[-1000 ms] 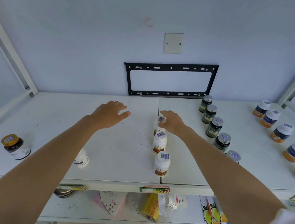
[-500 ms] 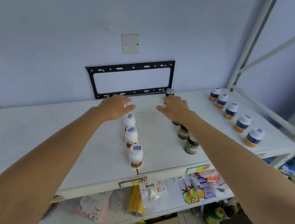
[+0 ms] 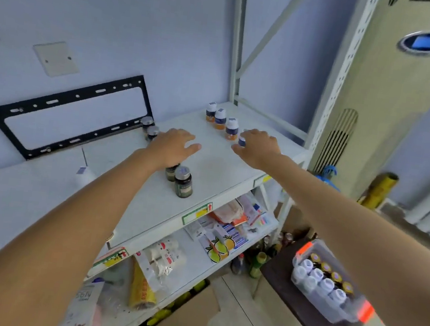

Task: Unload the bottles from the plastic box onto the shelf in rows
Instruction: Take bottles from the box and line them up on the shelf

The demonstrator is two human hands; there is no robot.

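Both hands, left (image 3: 173,144) and right (image 3: 258,146), hover apparently released over the shelf (image 3: 224,169).

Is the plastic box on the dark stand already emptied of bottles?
No, the plastic box still holds two rows of capped bottles, white lids beside gold ones, on the dark stand.

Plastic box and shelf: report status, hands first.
Left hand open, empty, over dark bottles. Right hand open, empty, by blue-labelled bottles. Plastic box on low table, part full. Nothing blocks shelf.
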